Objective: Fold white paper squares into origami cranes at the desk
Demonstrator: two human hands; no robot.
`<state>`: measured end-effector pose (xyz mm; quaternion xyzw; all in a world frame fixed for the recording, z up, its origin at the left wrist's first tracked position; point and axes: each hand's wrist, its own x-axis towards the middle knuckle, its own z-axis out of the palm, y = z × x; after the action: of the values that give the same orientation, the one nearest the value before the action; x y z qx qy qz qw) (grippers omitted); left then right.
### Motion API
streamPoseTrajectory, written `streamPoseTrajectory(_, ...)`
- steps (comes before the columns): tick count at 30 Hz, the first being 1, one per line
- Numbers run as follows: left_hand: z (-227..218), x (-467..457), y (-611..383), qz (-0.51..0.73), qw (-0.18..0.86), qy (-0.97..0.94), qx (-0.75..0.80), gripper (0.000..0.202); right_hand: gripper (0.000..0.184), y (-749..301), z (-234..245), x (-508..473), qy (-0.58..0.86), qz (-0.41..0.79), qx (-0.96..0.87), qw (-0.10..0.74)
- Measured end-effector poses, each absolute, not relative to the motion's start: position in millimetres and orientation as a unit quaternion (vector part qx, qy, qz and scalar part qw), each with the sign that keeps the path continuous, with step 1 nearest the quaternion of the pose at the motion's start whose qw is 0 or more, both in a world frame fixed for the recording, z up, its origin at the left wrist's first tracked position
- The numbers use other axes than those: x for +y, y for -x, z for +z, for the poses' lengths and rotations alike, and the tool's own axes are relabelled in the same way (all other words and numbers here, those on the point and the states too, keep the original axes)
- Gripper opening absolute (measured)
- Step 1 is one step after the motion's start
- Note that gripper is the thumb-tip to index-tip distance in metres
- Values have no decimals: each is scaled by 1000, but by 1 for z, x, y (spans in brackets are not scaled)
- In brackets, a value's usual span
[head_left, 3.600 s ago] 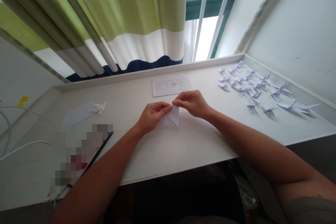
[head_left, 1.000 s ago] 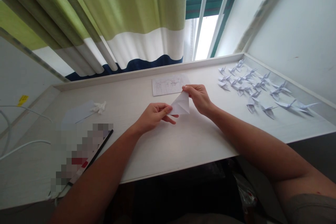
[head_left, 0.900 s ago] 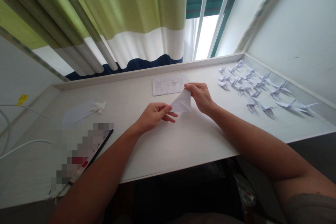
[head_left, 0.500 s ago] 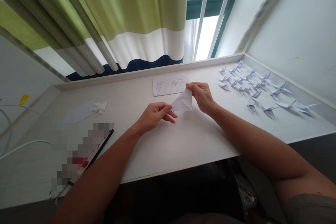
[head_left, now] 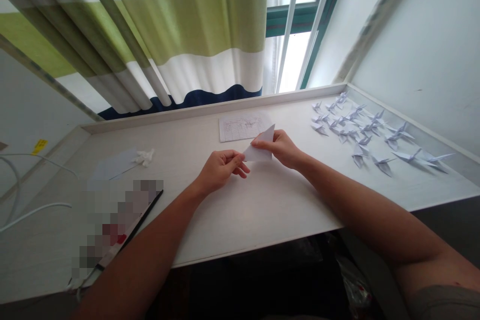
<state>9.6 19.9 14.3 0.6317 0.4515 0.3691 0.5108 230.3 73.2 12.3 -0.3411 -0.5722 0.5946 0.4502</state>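
A white sheet of paper folded into a triangle [head_left: 263, 151] is held up over the middle of the table, one point upward. My left hand [head_left: 222, 170] pinches its left corner between thumb and forefinger, the other fingers loosely curled below. On the right side, my right hand [head_left: 280, 148] grips the paper with the thumb across its front face; the fingers behind it are partly hidden. Just behind the paper lies a printed sheet or booklet [head_left: 240, 128]. To the right, several folded white paper cranes [head_left: 360, 132] stand in rows.
The white table [head_left: 240, 220] has a raised rim along the back. Left lie flat paper sheets [head_left: 112, 165], a crumpled white tissue [head_left: 144, 157] and a blurred-out flat item with a dark edge [head_left: 140, 220]. White cables [head_left: 41, 206] run at far left. A striped curtain [head_left: 195, 25] hangs behind.
My right hand has slid from the paper's top corner down to its side, the thumb now lying across the face. The upper corner stands free. My left hand keeps its pinch.
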Motion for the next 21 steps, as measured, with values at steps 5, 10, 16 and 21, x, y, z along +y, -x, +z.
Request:
streamPoseTrajectory(5, 15, 20, -9, 363, 505, -641, 450, 43, 26, -229, 14, 72, 335, 585, -577, 462)
streamPoseTrajectory(10, 14, 22, -5, 360, 506, -645, 446, 45, 26, -232, 12, 78, 336, 581, -568, 476)
streamPoseTrajectory(16, 13, 25, -2, 365, 515, -631, 451, 46, 30, -244, 13, 94, 343, 568, -525, 533)
streamPoseTrajectory(21, 15, 26, -1, 359, 523, -622, 458, 46, 37, -247, 14, 97, 338, 563, -518, 549)
